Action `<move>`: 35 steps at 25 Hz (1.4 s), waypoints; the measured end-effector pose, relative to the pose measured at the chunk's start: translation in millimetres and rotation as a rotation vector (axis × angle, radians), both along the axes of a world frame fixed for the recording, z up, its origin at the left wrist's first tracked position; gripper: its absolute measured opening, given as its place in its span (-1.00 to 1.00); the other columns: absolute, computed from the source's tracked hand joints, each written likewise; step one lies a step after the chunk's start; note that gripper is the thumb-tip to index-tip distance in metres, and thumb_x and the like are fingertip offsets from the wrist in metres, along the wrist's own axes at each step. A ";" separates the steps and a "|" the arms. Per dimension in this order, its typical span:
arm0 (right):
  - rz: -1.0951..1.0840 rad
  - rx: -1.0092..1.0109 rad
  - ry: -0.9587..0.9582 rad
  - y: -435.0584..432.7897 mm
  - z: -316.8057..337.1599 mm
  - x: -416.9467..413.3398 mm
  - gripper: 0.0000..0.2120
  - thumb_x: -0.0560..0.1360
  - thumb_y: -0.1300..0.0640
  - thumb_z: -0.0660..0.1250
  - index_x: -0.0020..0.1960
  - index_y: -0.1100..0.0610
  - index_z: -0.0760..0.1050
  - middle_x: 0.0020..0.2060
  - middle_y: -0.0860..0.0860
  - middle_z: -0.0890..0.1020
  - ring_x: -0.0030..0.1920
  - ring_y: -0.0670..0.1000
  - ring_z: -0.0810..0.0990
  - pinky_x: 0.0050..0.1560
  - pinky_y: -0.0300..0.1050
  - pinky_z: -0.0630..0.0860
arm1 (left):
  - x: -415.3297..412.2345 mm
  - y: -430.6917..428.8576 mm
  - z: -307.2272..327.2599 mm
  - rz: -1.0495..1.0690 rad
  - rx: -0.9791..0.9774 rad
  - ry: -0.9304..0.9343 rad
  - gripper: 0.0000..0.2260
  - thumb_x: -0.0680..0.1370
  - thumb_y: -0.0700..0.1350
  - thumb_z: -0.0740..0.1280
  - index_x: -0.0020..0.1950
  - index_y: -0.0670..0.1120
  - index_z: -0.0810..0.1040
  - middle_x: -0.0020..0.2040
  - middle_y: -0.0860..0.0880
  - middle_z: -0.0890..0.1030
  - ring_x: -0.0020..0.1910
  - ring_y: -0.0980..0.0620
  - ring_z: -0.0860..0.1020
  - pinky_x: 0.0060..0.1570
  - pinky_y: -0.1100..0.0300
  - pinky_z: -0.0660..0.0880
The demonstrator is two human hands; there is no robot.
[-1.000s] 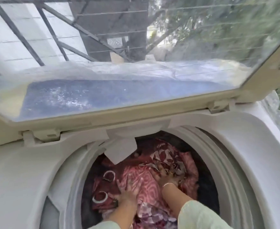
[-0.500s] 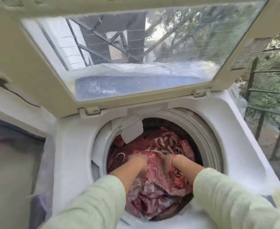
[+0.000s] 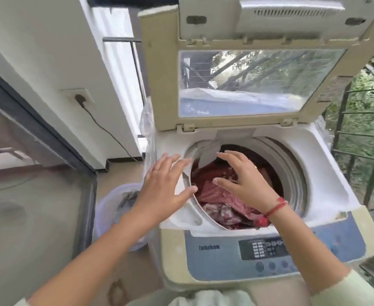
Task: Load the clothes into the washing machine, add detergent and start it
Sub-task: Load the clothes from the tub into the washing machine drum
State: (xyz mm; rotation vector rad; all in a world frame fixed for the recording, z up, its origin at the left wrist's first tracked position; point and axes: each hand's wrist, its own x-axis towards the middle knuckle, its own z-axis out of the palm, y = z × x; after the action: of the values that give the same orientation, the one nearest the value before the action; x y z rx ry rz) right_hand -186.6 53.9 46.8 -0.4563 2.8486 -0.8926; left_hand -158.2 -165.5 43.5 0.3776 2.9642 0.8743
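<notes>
A white top-loading washing machine [image 3: 327, 180] stands with its glass lid [image 3: 243, 85] raised upright. Red and pink patterned clothes [image 3: 217, 195] fill the drum. My left hand [image 3: 164, 184] hovers over the drum's left rim with fingers spread and holds nothing. My right hand [image 3: 245, 182] hangs above the clothes, fingers spread and empty, a red thread on its wrist. The control panel [image 3: 267, 250] with buttons lies at the machine's front edge.
A pale laundry basket [image 3: 113, 204] with grey cloth inside sits on the floor left of the machine. A wall socket with a black cord [image 3: 80, 99] is on the white wall at left. A metal railing [image 3: 358, 138] borders the right side.
Both hands have lifted out of the drum, off the clothes, and now hover above its rim. The view has pulled back and up, showing the control panel and the basket.
</notes>
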 end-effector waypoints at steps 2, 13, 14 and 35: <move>0.051 -0.027 -0.009 -48.3 5.3 15.4 -0.46 0.47 -0.02 0.37 0.40 -0.03 0.30 0.38 0.00 0.31 0.39 0.03 0.28 0.41 -0.01 0.23 | 19.2 -46.0 -0.7 0.054 0.034 0.001 -0.42 0.44 0.23 0.23 0.43 0.11 0.26 0.47 0.01 0.22 0.50 -0.03 0.04 0.41 -0.04 0.11; 0.249 -0.043 -0.267 -345.3 -93.0 78.1 -0.48 0.43 0.18 0.40 0.36 0.08 0.36 0.30 0.08 0.33 0.30 0.01 0.35 0.27 -0.36 0.21 | 149.5 -326.2 -133.3 0.381 -0.155 -0.463 -0.30 0.51 0.08 0.31 0.53 0.07 -0.01 0.54 -0.10 -0.03 0.51 -0.12 -0.02 0.42 -0.05 0.05; 0.212 0.025 -0.314 -357.1 -115.8 78.3 -0.47 0.42 0.16 0.41 0.36 0.09 0.37 0.31 0.10 0.34 0.31 0.07 0.36 0.30 -0.26 0.25 | 154.0 -343.2 -146.9 0.368 -0.177 -0.516 -0.32 0.51 0.08 0.31 0.53 0.07 0.02 0.54 -0.11 0.00 0.51 -0.12 0.00 0.42 -0.06 0.08; 0.572 0.931 -0.152 -354.9 -577.6 -49.6 -0.30 0.53 0.23 0.13 0.53 0.03 -0.17 0.53 0.13 -0.14 0.51 0.23 -0.03 0.47 0.19 0.02 | 34.0 -301.9 -551.1 -0.039 -0.442 -0.612 -0.48 0.53 -0.22 0.15 0.48 -0.09 0.13 0.53 -0.18 0.00 0.52 -0.16 -0.11 0.45 -0.05 -0.19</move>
State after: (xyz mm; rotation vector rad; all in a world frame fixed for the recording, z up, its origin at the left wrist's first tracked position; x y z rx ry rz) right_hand -236.2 -301.0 -530.8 -0.9071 2.3950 0.4613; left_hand -124.2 -467.4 -507.6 0.1150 2.4564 0.2398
